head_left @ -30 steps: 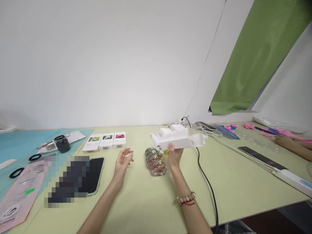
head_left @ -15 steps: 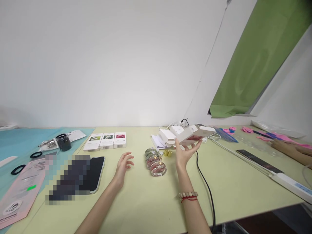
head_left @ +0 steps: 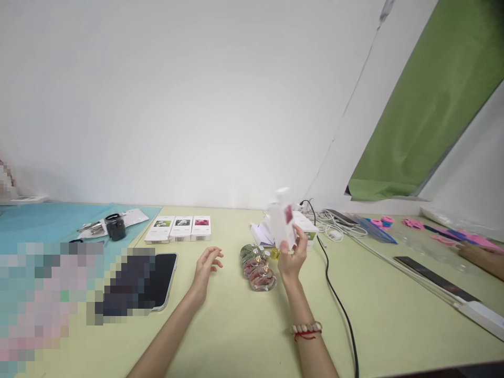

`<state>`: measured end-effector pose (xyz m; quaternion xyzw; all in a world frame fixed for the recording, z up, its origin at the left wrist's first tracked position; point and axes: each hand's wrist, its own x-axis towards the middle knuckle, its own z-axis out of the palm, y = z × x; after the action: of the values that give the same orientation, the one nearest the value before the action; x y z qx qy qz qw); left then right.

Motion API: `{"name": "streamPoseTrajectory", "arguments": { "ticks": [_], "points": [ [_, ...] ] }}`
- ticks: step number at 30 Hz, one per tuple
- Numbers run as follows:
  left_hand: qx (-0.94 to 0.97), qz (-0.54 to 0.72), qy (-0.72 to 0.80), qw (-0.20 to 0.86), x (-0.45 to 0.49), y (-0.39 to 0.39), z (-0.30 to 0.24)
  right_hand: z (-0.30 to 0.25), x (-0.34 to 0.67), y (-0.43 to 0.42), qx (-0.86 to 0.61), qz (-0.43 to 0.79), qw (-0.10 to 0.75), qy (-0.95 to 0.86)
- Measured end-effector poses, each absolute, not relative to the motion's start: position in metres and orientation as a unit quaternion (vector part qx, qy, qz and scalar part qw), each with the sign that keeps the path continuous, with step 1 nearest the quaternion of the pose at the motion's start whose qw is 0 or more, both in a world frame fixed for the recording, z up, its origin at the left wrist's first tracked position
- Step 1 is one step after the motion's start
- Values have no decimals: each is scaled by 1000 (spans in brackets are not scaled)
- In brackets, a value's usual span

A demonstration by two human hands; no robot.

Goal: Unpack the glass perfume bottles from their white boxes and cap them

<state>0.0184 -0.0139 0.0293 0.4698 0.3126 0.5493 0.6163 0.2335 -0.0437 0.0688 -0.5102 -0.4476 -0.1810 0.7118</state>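
Observation:
My right hand [head_left: 292,255] grips a white cardboard box [head_left: 281,223] with a red picture on its side, held upright above the table. The box's top is blurred and looks like a raised flap. Below it, several round clear pieces [head_left: 256,268] with green and reddish fillings and small metal tops lie in an overlapping row. Small gold-coloured pieces [head_left: 274,254] are beside them, partly behind my right hand. Over the table to the left, my left hand [head_left: 205,269] is empty with its fingers loosely apart. Three white picture boxes [head_left: 180,229] lie side by side beyond it.
More white boxes [head_left: 308,224] and white cables [head_left: 334,231] lie at the back right. A black cable [head_left: 334,291] runs toward the front edge. On the left are a phone [head_left: 163,281] and a dark jar [head_left: 115,227]. Another person's hand [head_left: 482,257] is at far right.
My right hand has drawn the box left and turned it from tilted to upright. One white box stays behind on the pile. My left hand has barely moved; the view has shifted slightly.

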Motion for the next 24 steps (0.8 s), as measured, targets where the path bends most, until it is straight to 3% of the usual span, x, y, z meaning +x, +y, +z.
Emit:
{"name": "streamPoseTrajectory", "arguments": {
  "ticks": [3,9,14,19,21,24],
  "points": [
    [475,547,312,615,19,-15,33,70,234,-45,-532,-174,677,-478],
    [559,530,271,577,20,-30,44,75,215,-48,-486,-176,722,-460],
    [570,545,220,574,22,-39,48,66,176,-53,-436,-236,623,-605],
    [404,661,271,572,15,-25,42,51,142,-55,-452,-112,614,-637],
    [353,682,336,545,11,-15,37,45,132,-54,-518,-49,564,-642],
    [355,619,413,566,8,-2,28,35,124,-52,-641,-9,389,-662]
  ]
}}
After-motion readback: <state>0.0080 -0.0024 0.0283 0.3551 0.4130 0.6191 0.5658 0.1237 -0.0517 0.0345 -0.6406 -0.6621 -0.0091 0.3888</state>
